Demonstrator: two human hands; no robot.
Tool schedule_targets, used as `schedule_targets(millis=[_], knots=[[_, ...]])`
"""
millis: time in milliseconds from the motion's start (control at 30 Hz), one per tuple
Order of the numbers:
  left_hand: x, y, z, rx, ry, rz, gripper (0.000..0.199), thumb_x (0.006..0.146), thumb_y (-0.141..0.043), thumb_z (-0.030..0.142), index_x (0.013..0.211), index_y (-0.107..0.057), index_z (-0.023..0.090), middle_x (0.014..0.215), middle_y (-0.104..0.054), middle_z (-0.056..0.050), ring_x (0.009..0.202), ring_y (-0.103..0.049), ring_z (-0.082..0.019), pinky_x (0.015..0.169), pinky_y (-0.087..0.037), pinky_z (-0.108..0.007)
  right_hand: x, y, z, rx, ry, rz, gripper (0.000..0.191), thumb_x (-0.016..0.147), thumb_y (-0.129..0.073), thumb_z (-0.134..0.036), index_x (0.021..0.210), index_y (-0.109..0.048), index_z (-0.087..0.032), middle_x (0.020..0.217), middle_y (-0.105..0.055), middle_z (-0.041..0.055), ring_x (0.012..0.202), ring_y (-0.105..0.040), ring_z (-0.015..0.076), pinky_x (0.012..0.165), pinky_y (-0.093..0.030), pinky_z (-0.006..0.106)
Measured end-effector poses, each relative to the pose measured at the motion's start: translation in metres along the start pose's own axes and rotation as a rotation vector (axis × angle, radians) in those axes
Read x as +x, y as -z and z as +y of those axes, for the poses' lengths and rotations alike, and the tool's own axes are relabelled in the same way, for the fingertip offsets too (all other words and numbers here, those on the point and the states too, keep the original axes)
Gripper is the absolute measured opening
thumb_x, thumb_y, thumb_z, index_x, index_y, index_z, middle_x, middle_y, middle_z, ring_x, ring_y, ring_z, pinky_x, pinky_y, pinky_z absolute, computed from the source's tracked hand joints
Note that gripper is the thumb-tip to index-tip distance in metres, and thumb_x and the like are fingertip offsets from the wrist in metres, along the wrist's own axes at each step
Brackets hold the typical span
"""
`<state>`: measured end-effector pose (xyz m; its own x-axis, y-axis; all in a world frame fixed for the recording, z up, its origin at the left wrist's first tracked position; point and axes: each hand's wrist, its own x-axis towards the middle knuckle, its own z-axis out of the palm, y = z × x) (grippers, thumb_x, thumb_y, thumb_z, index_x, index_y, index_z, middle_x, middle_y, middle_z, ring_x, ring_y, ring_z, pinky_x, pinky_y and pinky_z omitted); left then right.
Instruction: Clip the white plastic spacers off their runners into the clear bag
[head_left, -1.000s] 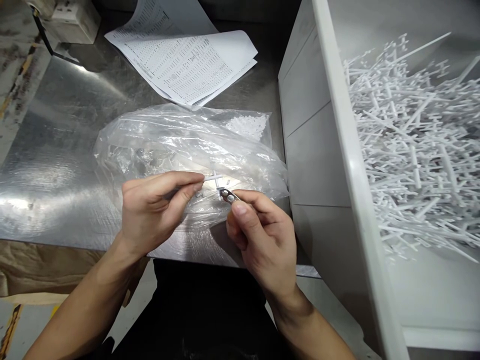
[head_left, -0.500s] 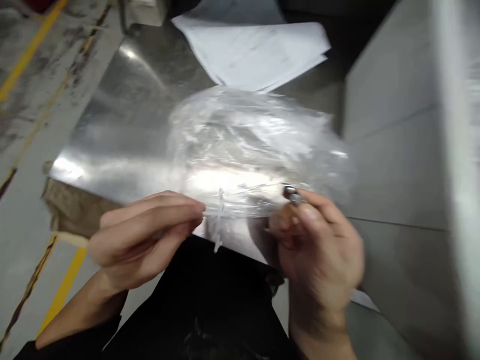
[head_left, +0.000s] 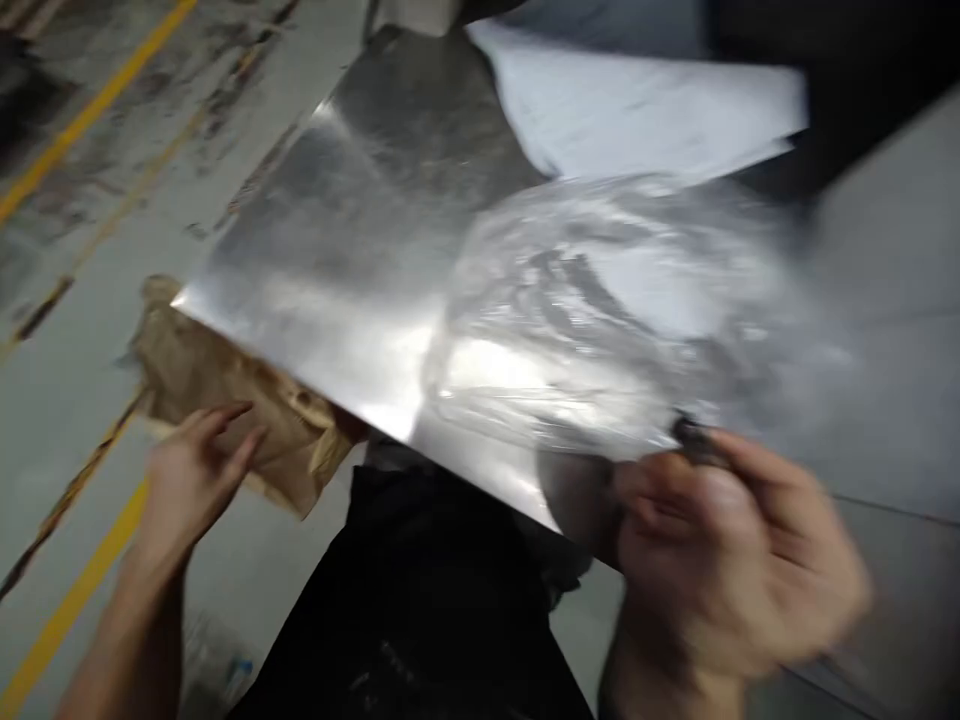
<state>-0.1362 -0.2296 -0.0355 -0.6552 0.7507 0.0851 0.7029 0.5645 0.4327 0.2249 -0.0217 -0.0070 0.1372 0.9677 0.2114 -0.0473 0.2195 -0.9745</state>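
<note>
Right grip: the person's right grip [head_left: 742, 560] is closing around a small dark tool [head_left: 699, 443], thumb and curled fingers pressing on it from both sides.
Dark tool: its tip is sticking out past the fingers on the far side, pointing up and to the left; the rest is hiding in the hand, and blur is masking its details.
Under the tool: the near right part of a clear plastic bag [head_left: 555, 330] is showing just behind the tip; whether the two are touching, one cannot tell.
Left grip: the left grip [head_left: 191, 475] is standing wide, fingers parting from the thumb, well apart from the tool and beyond the desk's near edge.
Brown wrapping: crumpled brown paper or sheeting [head_left: 217, 380] is showing behind the left fingers; contact cannot be told.
Clear bag: it is lying crumpled on the shiny metal desk [head_left: 337, 270], with a blurred white patch [head_left: 660, 290] showing in it.
Sheets: white papers [head_left: 652, 110] are lying behind the bag, near its far edge.
Right side: a grey panel [head_left: 885, 300] is standing beside the desk.
Floor: yellow stripes [head_left: 97, 110] are running along the left.
</note>
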Motion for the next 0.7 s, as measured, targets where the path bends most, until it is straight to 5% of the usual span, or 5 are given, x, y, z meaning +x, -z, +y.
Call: schedule_targets(millis=[100,167,300,467,700], knots=[[0.027,0.015,0.072,-0.03,-0.341,0.079,0.028,0.101,-0.077,0.041,0.128,-0.081,0.034,0.123,-0.084,0.002,0.089,-0.078,-0.026,0.086,-0.061,-0.045,-0.01,-0.009,-0.004,-0.137,0.067,-0.014,0.017,0.098,-0.082,-0.022,0.114,-0.084,-0.021,0.073,-0.076,-0.0007,0.051,-0.067,0.0139,0.042,-0.051,0.024],[0.047,0.017,0.135,-0.232,-0.855,-0.052,0.03,0.101,-0.079,0.029,0.131,-0.077,0.03,0.114,-0.084,0.002,0.096,-0.08,-0.021,0.086,-0.063,-0.038,-0.012,-0.003,-0.004,-0.268,0.11,-0.029,0.021,0.099,-0.08,-0.021,0.12,-0.083,-0.022,0.087,-0.084,0.0031,0.068,-0.079,0.018,0.053,-0.061,0.027],[0.075,-0.019,0.233,0.008,-1.318,-0.189,0.019,0.113,-0.065,0.031,0.102,-0.073,0.017,0.094,-0.078,-0.006,0.084,-0.071,-0.021,0.072,-0.054,-0.037,-0.012,0.012,-0.005,-0.48,0.198,-0.117,0.021,0.101,-0.077,-0.021,0.122,-0.08,-0.023,0.099,-0.086,0.003,0.074,-0.079,0.0163,0.067,-0.066,0.029],[0.093,-0.053,0.249,0.228,-1.444,-0.275,0.024,0.107,-0.067,0.02,0.083,-0.07,0.017,0.079,-0.07,-0.004,0.073,-0.067,-0.021,0.07,-0.051,-0.037,-0.004,0.011,0.0,-0.47,0.141,-0.189,0.019,0.106,-0.072,-0.025,0.124,-0.077,-0.02,0.092,-0.083,0.0021,0.063,-0.073,0.0149,0.061,-0.062,0.031],[0.152,0.013,0.317,0.078,-1.224,-0.409,0.029,0.108,-0.063,0.032,0.102,-0.083,0.012,0.08,-0.072,0.005,0.077,-0.075,-0.015,0.083,-0.062,-0.034,-0.003,-0.004,-0.015,-0.235,0.306,0.007,0.033,0.106,-0.074,-0.024,0.139,-0.074,-0.03,0.116,-0.083,0.005,0.088,-0.081,0.023,0.079,-0.07,0.044]])
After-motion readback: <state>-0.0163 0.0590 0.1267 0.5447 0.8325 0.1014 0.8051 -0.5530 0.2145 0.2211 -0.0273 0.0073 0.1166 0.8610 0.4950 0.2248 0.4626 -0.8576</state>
